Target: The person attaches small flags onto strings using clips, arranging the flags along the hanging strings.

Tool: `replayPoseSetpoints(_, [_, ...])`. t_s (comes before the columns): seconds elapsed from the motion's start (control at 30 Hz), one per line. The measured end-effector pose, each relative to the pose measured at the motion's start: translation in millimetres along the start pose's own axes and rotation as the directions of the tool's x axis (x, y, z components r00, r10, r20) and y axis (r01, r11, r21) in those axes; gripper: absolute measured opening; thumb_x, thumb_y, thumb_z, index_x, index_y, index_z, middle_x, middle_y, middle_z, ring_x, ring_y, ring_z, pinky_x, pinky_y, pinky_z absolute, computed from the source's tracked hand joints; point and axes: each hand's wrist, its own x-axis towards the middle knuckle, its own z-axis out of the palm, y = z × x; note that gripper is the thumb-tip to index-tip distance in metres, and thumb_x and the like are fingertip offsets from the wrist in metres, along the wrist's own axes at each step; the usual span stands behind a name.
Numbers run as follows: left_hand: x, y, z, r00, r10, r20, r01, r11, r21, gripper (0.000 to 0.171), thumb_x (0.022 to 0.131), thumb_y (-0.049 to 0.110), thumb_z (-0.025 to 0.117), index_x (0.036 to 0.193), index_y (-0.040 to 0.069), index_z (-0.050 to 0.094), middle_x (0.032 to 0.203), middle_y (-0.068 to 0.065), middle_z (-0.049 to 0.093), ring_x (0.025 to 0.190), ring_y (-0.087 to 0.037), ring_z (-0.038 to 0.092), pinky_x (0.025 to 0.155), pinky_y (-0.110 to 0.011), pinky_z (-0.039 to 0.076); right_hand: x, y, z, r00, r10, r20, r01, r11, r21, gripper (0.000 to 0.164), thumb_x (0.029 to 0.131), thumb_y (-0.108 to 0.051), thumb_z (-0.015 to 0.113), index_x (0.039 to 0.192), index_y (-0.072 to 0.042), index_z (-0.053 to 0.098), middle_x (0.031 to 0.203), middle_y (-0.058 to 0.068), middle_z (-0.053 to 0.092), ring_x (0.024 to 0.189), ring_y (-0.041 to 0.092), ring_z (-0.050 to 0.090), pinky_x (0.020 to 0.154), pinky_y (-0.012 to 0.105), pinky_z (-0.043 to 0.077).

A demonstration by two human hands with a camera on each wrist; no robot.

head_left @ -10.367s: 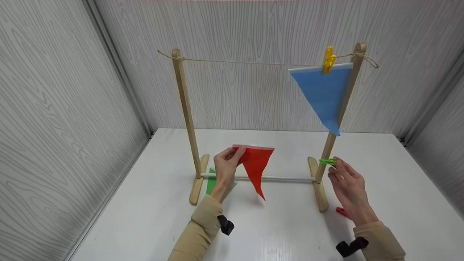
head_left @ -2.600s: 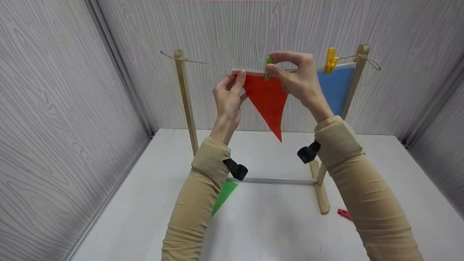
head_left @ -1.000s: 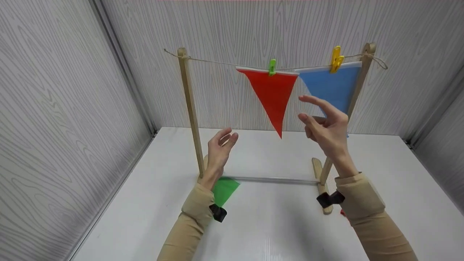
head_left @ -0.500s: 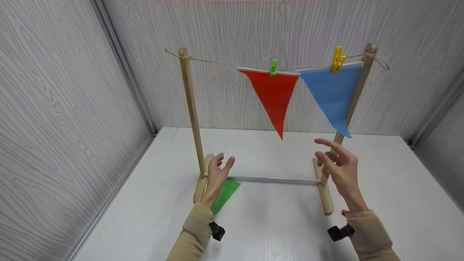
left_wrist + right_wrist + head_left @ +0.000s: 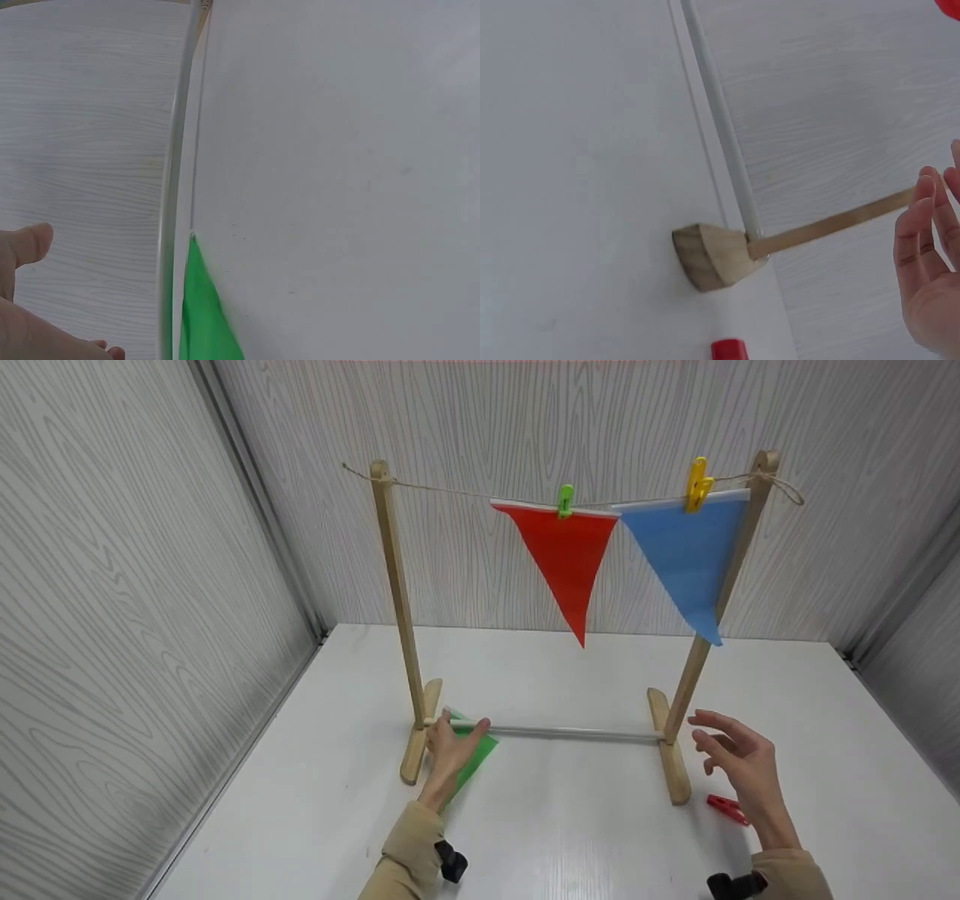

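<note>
My left hand (image 5: 451,750) reaches low over a green pennant (image 5: 478,748) on the white tabletop, thumb and fingers spread apart by the white crossbar (image 5: 570,733). In the left wrist view, the green pennant (image 5: 204,315) shows beside the bar, the hand at lower left. My right hand (image 5: 739,757), fingers loosely bent and holding nothing, hovers above a red clothespin (image 5: 727,809) near the right foot of the stand. On the string (image 5: 450,490) hang a red pennant (image 5: 568,559), clipped by a green clothespin (image 5: 565,501), and a blue pennant (image 5: 679,559) under a yellow clothespin (image 5: 698,486).
The stand has a left wooden post (image 5: 397,592) and a right wooden post (image 5: 694,667), each on a wooden foot (image 5: 677,772). Grey wood-grain panels (image 5: 525,427) enclose the back and sides of the table (image 5: 570,825).
The red pennant, earlier in my left hand, was clipped to the string with the green clothespin from my right hand. Both hands let go and came down, left to the green pennant, right toward the red clothespin.
</note>
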Motion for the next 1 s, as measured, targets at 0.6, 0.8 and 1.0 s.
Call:
replayPoseSetpoints(0.6, [5.3,-19.4,2.9,0.996,-0.093,0.005,0.092,0.992,0.081,0.097,0.091,0.032,0.072,0.156,-0.010,0.014,0.159,-0.034,0.007,0.149,-0.052,0.001,0.121,-0.068,0.007,-12,36,-70,0.894,0.449,0.015,-0.424,0.855,-0.299,0.033,0.096,-0.036,0.069,0.128,-0.029,0.065,0.099,-0.027,0.061,0.082,0.009,0.054,0.062,0.024,0.049])
replayPoseSetpoints(0.8, [7.1,-22.8,2.3,0.996,-0.086,0.026,0.082,0.988,0.127,0.098,0.089,0.027,0.073,0.154,-0.013,0.011,0.153,-0.036,0.009,0.144,-0.053,0.004,0.120,-0.067,0.010,-14,39,-76,0.863,0.502,0.053,-0.450,0.812,-0.373,0.052,0.094,-0.037,0.071,0.139,-0.014,0.056,0.107,-0.009,0.051,0.068,0.010,0.052,0.060,0.024,0.049])
replayPoseSetpoints(1.0, [8.7,-25.3,2.9,0.997,-0.079,0.026,0.073,0.980,0.185,0.097,0.088,0.024,0.074,0.154,-0.012,0.013,0.150,-0.037,0.013,0.140,-0.052,0.008,0.118,-0.064,0.018,-15,41,-80,0.825,0.553,0.117,-0.474,0.789,-0.392,0.064,0.095,-0.032,0.070,0.147,-0.004,0.044,0.119,0.003,0.047,0.075,0.012,0.056,0.060,0.026,0.050])
